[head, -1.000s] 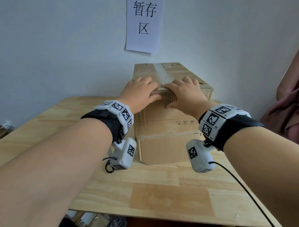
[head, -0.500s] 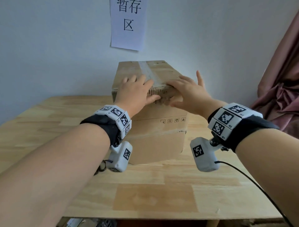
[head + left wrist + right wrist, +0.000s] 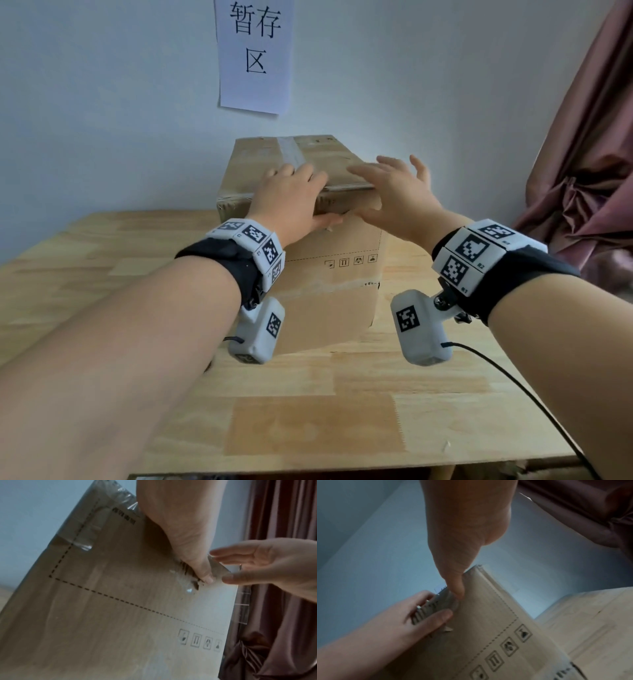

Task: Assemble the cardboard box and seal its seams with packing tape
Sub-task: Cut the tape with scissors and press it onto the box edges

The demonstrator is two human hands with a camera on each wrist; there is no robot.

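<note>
Cardboard under the hands: both hands sit at the near top edge of the box (image 3: 329,274), which stands on the desk (image 3: 102,274) straight ahead of the person, its far end towards the wall (image 3: 102,102).
Left hand (image 3: 291,202): fingers laid over the top of the box, thumb down on the front face; it clasps the edge, pressing the end of the tape (image 3: 291,154) where it turns over the rim. The left wrist view shows the thumb tip on crinkled clear film.
Right hand (image 3: 397,195): fingers spread and straight, holding nothing, just beside the left hand; its thumb reaches towards the front face, and contact with the top cannot be told.
Key relation: the top seam runs away from the hands, from the near edge to the far edge, and the tape strip follows it; the box's long axis looks to lie the same way.
Nearer hand: the left, which lies on the seam line; the right is just off it to the right.
Next move, judged: smoothing along the seam would mean sliding away from the body, or down the front face.
Count: one box, one tape strip on top, two hands.
Also seen: one paper sign (image 3: 255,54) on the wall, one curtain (image 3: 582,171) at right; no tape roll in view.
</note>
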